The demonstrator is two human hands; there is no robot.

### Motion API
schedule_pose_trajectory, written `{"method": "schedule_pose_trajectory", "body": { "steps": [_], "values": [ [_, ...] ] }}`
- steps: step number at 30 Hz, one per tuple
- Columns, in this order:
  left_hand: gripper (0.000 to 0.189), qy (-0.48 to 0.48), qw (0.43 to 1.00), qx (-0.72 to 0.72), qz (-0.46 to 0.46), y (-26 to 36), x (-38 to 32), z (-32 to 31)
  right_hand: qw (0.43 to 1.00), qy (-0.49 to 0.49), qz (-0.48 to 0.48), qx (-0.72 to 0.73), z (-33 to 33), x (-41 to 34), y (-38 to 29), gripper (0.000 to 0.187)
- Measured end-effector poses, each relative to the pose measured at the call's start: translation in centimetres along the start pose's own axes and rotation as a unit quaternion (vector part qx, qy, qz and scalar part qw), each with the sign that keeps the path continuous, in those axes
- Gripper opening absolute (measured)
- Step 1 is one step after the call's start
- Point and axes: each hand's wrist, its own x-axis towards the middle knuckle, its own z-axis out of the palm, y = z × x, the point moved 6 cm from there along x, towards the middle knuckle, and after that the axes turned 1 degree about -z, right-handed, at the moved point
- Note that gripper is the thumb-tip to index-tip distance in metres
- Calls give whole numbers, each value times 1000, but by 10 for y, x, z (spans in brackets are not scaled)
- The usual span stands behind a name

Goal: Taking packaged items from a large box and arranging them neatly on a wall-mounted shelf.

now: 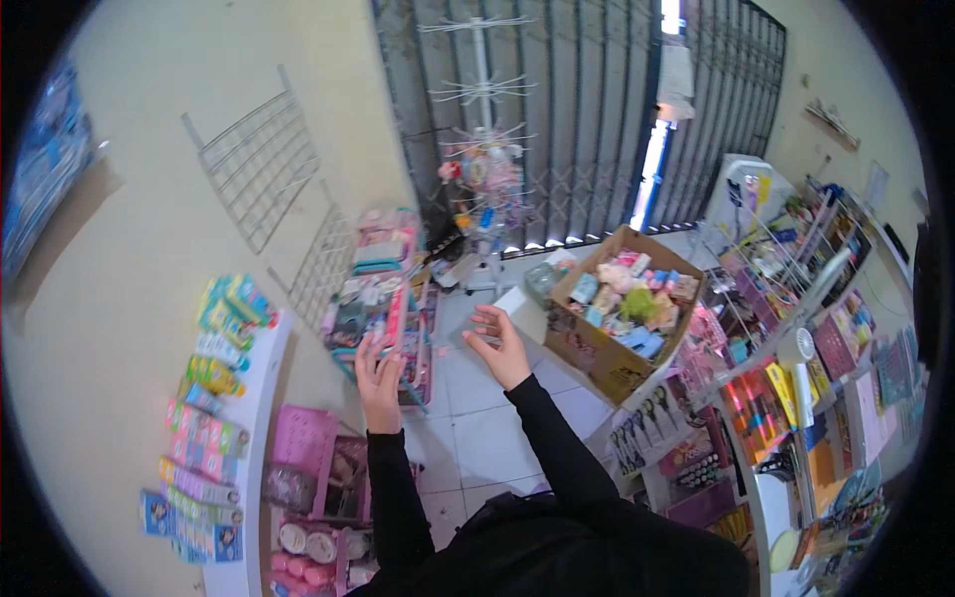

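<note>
Both hands are raised in front of me over the tiled floor (455,418), empty and with fingers apart. My left hand (379,384) is nearest to a tiered rack of pink and teal trays (406,321) packed with small goods. To its right, my right hand (498,347) has its fingers spread and slightly curled, with its palm turned towards the left one. Beyond it on the right stands an open cardboard box (597,358) heaped with small packages, a pale pink plush-like item (617,276) and a green fluffy item (639,304).
A white wall shelf (257,418) with packaged goods runs along the left, above pink baskets (304,436). A white rotating display stand (481,82) stands before a folding metal gate (589,112). Crowded display shelves with scissors (645,425) fill the right. Wire grids (257,168) hang on the wall.
</note>
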Motion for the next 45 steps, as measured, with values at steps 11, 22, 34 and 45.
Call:
{"method": "schedule_pose_trajectory", "body": {
  "steps": [11,22,34,45],
  "values": [
    [50,-186,977,1,-103,-135,62,181,982,164,-11,-89,-200,47,23,46],
    [48,-356,907,12,-226,-281,85,310,930,337,65,-131,-340,36,70,46],
    [44,-527,702,468,104,-392,138,349,866,380,274,-173,-387,33,182,50],
    [21,-539,547,606,206,-448,115,356,758,154,484,-410,-322,67,245,85]
  ]
}}
